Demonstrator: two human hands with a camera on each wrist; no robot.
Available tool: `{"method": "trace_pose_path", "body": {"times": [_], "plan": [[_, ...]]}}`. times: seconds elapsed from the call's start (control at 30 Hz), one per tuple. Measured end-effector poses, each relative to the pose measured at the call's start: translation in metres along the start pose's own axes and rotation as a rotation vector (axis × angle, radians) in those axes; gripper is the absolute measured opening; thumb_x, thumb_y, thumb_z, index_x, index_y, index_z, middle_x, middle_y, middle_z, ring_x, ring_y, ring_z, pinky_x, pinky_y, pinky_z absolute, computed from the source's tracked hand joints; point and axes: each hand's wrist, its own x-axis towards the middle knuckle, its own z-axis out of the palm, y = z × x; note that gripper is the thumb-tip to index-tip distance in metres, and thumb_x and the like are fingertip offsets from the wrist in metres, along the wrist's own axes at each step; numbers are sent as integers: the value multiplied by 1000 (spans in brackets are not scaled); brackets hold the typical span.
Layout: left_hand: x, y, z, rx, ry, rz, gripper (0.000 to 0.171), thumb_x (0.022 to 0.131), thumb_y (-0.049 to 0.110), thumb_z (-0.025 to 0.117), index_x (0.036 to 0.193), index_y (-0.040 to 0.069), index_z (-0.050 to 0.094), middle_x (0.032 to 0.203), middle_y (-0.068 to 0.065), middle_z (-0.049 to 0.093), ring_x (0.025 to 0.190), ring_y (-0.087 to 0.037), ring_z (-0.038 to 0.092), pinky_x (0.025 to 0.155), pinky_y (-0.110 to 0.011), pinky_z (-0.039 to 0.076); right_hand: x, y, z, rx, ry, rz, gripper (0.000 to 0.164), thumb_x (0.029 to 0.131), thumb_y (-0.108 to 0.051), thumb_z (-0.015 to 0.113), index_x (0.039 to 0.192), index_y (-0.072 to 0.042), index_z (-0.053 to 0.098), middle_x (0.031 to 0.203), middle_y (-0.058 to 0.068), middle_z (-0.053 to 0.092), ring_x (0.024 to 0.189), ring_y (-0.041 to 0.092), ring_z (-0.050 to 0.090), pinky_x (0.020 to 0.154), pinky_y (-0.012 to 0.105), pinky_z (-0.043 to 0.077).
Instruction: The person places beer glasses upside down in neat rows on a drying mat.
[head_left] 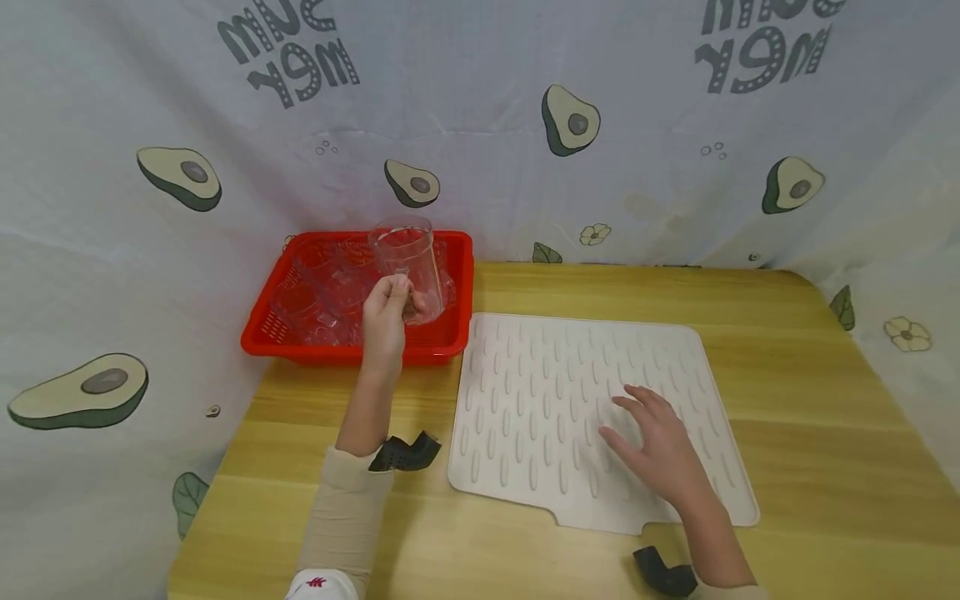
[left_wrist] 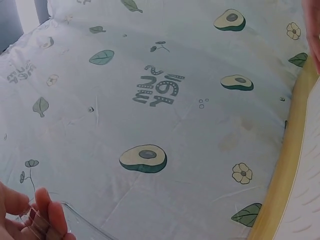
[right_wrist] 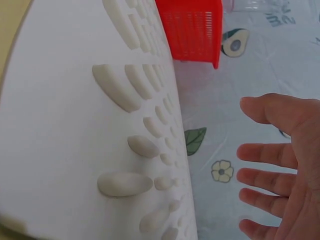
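Observation:
My left hand (head_left: 386, 315) grips a clear glass mug (head_left: 422, 260) by its handle, holding it raised over the right part of a red plastic basket (head_left: 356, 353). More clear glassware (head_left: 321, 287) lies in the basket, partly behind the hand. In the left wrist view, curled fingers (left_wrist: 56, 216) and the mug's faint edge show at the lower left. Over the right half of a white ridged mat (head_left: 525, 400), my right hand (head_left: 660, 450) hovers with fingers spread and nothing in it. The right wrist view shows that hand's thumb and fingers apart.
A wooden table (head_left: 810, 400) carries the basket at back left and the mat in the middle. Behind and beside it hangs a pale cloth (head_left: 487, 183) printed with avocados. A dark strap piece (head_left: 405, 452) juts from each wrist.

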Motion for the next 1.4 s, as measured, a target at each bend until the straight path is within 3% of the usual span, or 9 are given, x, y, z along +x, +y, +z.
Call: {"method": "trace_pose_path", "body": {"times": [0.47,0.9,1.27,1.4], "plan": [[-11,7,6,24,-140,127,17,101,19,47,92,6,53,77,-5,56,71,-15,52,74,-25,48,-2,0,0,8,-5,8,44,83,-19,75,117,6,62,131,29,50,125,47,40,98,64,32],[-12,13,16,1,-302,137,17,101,14,42,89,4,51,70,0,52,67,-15,48,70,-25,45,-2,1,-2,21,2,0,44,83,-18,75,117,6,61,131,29,50,123,48,42,97,65,33],[-13,10,21,0,-398,100,20,98,14,42,87,0,50,67,-2,52,64,-18,49,69,-25,47,-3,3,-1,30,-10,27,44,85,-19,74,119,6,61,132,28,50,123,47,42,97,63,34],[-14,8,25,-19,-438,56,20,99,15,41,85,3,51,67,-2,51,64,-16,48,67,-24,46,-4,4,-4,23,-16,28,44,85,-19,74,119,6,61,132,28,50,123,47,42,97,63,34]]}}
